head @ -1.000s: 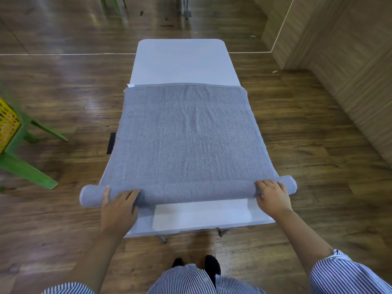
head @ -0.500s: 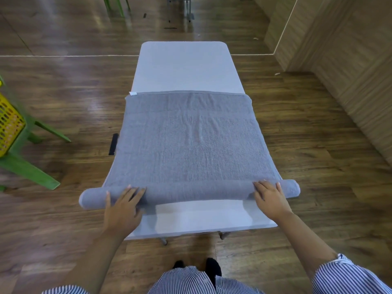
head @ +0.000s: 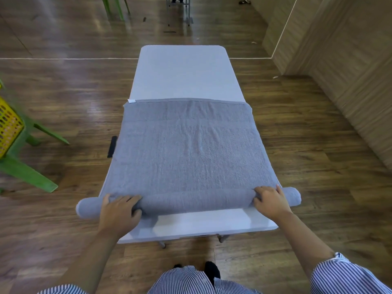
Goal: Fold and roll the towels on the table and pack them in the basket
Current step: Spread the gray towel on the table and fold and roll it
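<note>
A grey towel [head: 188, 149] lies flat along the white table [head: 184, 75], its near end wound into a roll [head: 195, 201] that sticks out past both table sides. My left hand [head: 118, 212] grips the roll near its left end, fingers over the top and thumb tucked under. My right hand [head: 270, 201] holds the roll near its right end with fingers curled over it. A yellow basket [head: 8, 126] shows at the left edge, partly cut off.
The basket sits on a green plastic chair [head: 27, 170] left of the table. Wooden floor surrounds the table, and a wood-panelled wall [head: 350, 81] runs along the right. A metal frame's legs [head: 179, 9] stand at the far end of the room.
The roll has advanced away from me and grown thicker, shortening the flat part of the towel. Both hands went from resting flat on the roll to curling round it.
</note>
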A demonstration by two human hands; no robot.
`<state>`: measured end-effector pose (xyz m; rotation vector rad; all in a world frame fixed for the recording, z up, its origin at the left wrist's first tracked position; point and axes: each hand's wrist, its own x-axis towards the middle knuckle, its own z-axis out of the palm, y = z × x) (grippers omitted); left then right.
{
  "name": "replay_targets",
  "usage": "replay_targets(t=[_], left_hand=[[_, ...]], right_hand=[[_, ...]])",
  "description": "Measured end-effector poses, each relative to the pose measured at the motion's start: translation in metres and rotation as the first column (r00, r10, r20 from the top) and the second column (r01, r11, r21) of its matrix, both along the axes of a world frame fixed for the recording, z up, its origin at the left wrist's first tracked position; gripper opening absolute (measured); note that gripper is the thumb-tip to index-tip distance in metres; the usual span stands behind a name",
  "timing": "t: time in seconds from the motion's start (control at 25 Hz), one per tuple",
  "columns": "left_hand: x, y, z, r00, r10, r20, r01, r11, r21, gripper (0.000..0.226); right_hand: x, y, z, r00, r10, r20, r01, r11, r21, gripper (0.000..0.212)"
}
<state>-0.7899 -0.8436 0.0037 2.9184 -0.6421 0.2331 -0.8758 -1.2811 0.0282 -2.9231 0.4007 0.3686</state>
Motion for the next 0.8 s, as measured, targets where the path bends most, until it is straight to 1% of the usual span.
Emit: replay_targets(t=[0.04, 0.12, 0.16, 0.2, 0.24, 0.28, 0.32, 0.4, 0.48, 0.56, 0.6, 0.68, 0.76, 0.8], left_hand=[[0.002, 0.001, 0.0, 0.999, 0.0, 0.037, 0.0, 1.0, -0.013, 0.046], [0.002, 0.001, 0.002, 0.997, 0.01, 0.075, -0.009, 1.0, -0.008, 0.044], [0.002, 0.001, 0.0, 0.998, 0.022, 0.064, -0.021, 1.0, -0.012, 0.041], [0.002, 0.001, -0.003, 0.999, 0.045, 0.02, -0.045, 0.999, -0.022, 0.037], [0.002, 0.001, -0.006, 0.995, 0.078, -0.06, -0.079, 0.997, -0.026, 0.036], [0.002, 0.001, -0.008, 0.982, 0.107, -0.153, -0.111, 0.994, -0.018, 0.04], [0.003, 0.0, -0.011, 0.967, 0.122, -0.222, -0.126, 0.992, -0.003, 0.049], [0.006, 0.0, -0.013, 0.952, 0.137, -0.272, -0.134, 0.991, 0.03, 0.058], [0.007, -0.003, -0.01, 0.952, 0.16, -0.26, -0.157, 0.987, 0.031, 0.057], [0.004, -0.009, -0.007, 0.968, 0.165, -0.191, -0.164, 0.986, 0.019, 0.051], [0.001, -0.01, -0.006, 0.976, 0.158, -0.148, -0.156, 0.987, 0.027, 0.045], [-0.002, -0.008, -0.006, 0.988, 0.141, -0.068, -0.139, 0.989, 0.043, 0.034], [-0.001, -0.004, -0.002, 0.992, 0.115, -0.061, -0.112, 0.993, 0.047, 0.043], [0.003, -0.002, -0.001, 0.992, 0.107, -0.061, -0.105, 0.994, 0.035, 0.045]], right_hand=[[0.0, 0.0, 0.0, 0.999, 0.004, 0.032, -0.004, 1.0, -0.011, 0.028], [-0.002, 0.0, -0.003, 0.984, 0.007, 0.176, 0.0, 0.999, -0.038, 0.031], [-0.002, 0.0, -0.006, 0.973, -0.002, 0.231, 0.011, 0.999, -0.037, 0.032], [-0.003, -0.001, -0.008, 0.972, -0.015, 0.235, 0.021, 0.999, -0.025, 0.034], [-0.004, -0.002, -0.01, 0.98, -0.035, 0.195, 0.036, 0.999, 0.001, 0.036], [-0.006, -0.002, -0.012, 0.989, -0.056, 0.141, 0.05, 0.998, 0.042, 0.039], [-0.006, -0.003, -0.012, 0.993, -0.069, 0.1, 0.061, 0.995, 0.082, 0.042], [-0.006, -0.004, -0.01, 0.998, -0.053, 0.046, 0.048, 0.993, 0.107, 0.051], [-0.005, -0.005, -0.008, 1.0, -0.016, 0.01, 0.016, 0.998, 0.055, 0.056], [-0.004, -0.005, -0.007, 0.999, -0.025, 0.033, 0.025, 1.0, 0.01, 0.048], [-0.004, -0.005, -0.006, 0.998, -0.035, 0.051, 0.036, 0.999, -0.003, 0.042], [-0.004, -0.005, -0.005, 0.997, -0.053, 0.053, 0.053, 0.999, 0.001, 0.028], [-0.005, -0.006, -0.002, 0.999, -0.046, 0.024, 0.046, 0.999, -0.01, 0.014], [-0.004, -0.008, -0.001, 0.999, -0.04, 0.018, 0.04, 0.999, -0.027, 0.011]])
